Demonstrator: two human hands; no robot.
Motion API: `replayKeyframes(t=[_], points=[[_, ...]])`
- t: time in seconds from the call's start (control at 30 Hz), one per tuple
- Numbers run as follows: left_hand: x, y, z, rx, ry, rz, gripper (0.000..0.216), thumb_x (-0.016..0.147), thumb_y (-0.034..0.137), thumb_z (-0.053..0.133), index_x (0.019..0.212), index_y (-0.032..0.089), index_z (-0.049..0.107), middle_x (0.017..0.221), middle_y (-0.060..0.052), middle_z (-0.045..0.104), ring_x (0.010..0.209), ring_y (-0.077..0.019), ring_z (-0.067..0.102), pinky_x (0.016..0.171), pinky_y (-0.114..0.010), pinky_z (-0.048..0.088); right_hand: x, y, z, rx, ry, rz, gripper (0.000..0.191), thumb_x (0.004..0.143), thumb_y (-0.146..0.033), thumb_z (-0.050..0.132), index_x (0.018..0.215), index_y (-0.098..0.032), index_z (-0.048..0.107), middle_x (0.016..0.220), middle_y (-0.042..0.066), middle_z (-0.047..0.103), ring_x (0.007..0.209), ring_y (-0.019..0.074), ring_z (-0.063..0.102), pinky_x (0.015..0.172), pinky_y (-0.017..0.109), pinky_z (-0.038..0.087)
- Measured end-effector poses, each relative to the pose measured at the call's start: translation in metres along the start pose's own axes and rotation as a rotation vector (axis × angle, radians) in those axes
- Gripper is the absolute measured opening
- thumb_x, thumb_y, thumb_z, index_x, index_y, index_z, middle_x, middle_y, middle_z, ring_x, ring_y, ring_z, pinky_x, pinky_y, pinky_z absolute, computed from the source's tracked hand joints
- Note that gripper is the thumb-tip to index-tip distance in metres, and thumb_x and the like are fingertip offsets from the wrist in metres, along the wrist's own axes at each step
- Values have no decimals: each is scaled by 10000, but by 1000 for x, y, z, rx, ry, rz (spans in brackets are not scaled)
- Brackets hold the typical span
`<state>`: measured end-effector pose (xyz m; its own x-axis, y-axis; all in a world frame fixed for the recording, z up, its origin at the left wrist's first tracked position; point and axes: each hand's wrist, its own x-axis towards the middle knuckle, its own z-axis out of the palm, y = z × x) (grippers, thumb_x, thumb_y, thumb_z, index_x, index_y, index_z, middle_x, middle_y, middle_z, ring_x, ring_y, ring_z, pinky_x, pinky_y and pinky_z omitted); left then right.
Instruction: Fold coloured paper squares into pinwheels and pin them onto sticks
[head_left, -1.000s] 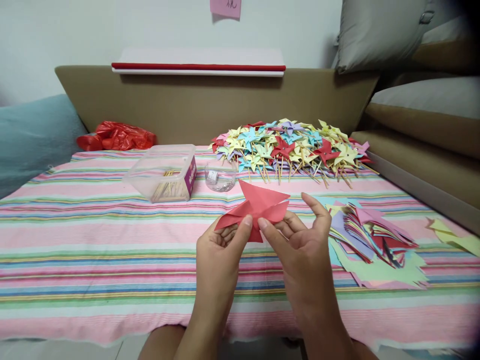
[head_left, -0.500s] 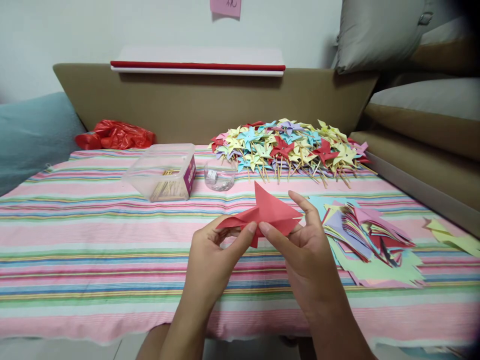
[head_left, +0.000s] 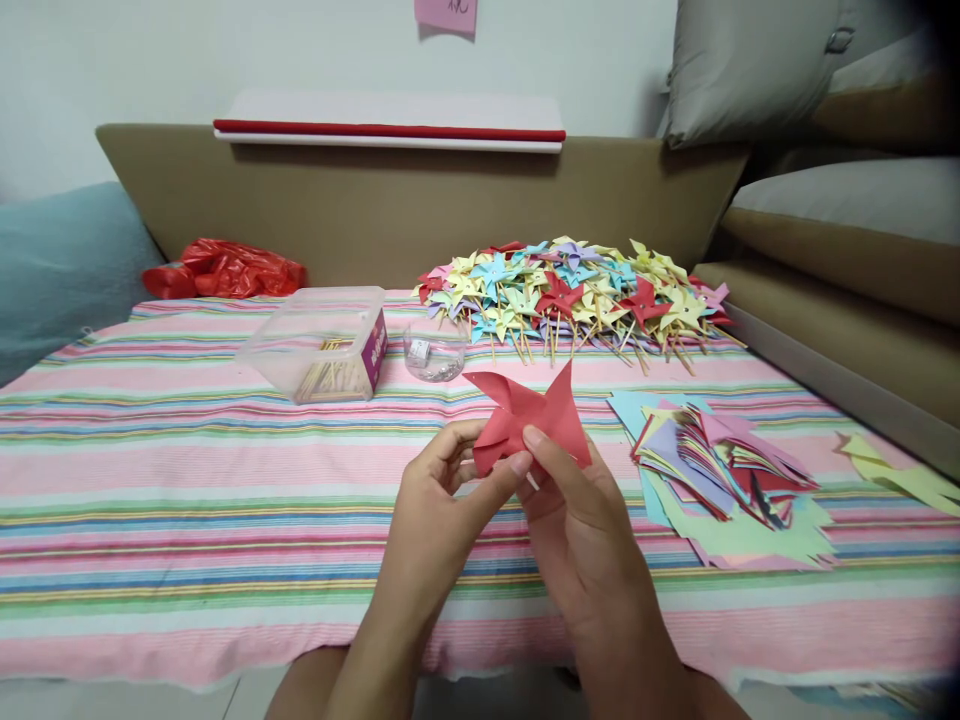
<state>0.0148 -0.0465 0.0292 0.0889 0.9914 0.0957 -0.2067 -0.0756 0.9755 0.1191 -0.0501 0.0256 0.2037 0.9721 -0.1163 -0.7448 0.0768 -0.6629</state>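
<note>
A red paper pinwheel [head_left: 551,412] is held up in front of me, its pointed blades folded inward toward the middle. My left hand [head_left: 446,500] pinches its lower left edge between thumb and fingers. From the right, my right hand [head_left: 581,505] presses a thumb on the paper near its centre, with the other fingers behind it and partly hidden. Both thumbs almost meet below the middle of the pinwheel. No stick shows on this piece.
Finished pinwheels on sticks [head_left: 577,295] lie heaped at the back. Left of them are a small clear dish [head_left: 435,358] and a plastic box [head_left: 315,340] holding sticks. Coloured paper pieces [head_left: 731,470] are stacked at right. A red plastic bag [head_left: 232,270] lies back left.
The red pinwheel has been turned and tilted up, so its folded blades now face me more. My right hand's raised index finger has come in behind the paper.
</note>
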Motion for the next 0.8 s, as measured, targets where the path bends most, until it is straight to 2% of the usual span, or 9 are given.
replayKeyframes(t=[0.17, 0.33, 0.47, 0.67, 0.8], points=[[-2, -7, 11, -36, 150, 35, 183, 865, 358, 750, 964, 205, 748, 951, -21, 745, 938, -170, 658, 843, -244, 506, -5, 7, 7, 50, 4, 16, 405, 676, -238, 887, 1001, -221, 645, 1000, 14, 723, 905, 152, 686, 834, 277, 576], [0, -9, 9, -41, 221, 34, 175, 841, 361, 767, 911, 200, 763, 905, -12, 743, 877, -160, 640, 806, -239, 490, -3, 10, 4, -74, 91, -10, 557, 619, -269, 917, 1080, -232, 606, 981, 17, 754, 876, 172, 710, 838, 313, 582], [2, -8, 1, -22, 166, 25, 184, 855, 367, 752, 922, 197, 764, 910, -15, 740, 892, -170, 632, 821, -248, 484, -1, 0, -3, -228, 68, -72, 702, 647, -327, 909, 1226, -253, 519, 940, 18, 789, 843, 197, 736, 857, 362, 584], [2, 1, -6, 74, 21, -41, 193, 875, 377, 728, 898, 187, 758, 879, -21, 728, 854, -173, 629, 766, -245, 482, -2, -18, -13, -430, -51, -80, 755, 681, -326, 887, 1315, -247, 486, 824, 27, 795, 725, 206, 735, 702, 336, 586], [3, 4, -11, 158, -1, -56, 204, 864, 376, 734, 819, 177, 737, 822, -19, 705, 794, -167, 613, 718, -242, 467, -1, -20, -18, -529, -87, -71, 779, 692, -367, 882, 1341, -257, 466, 814, 26, 793, 741, 217, 736, 681, 318, 579]])
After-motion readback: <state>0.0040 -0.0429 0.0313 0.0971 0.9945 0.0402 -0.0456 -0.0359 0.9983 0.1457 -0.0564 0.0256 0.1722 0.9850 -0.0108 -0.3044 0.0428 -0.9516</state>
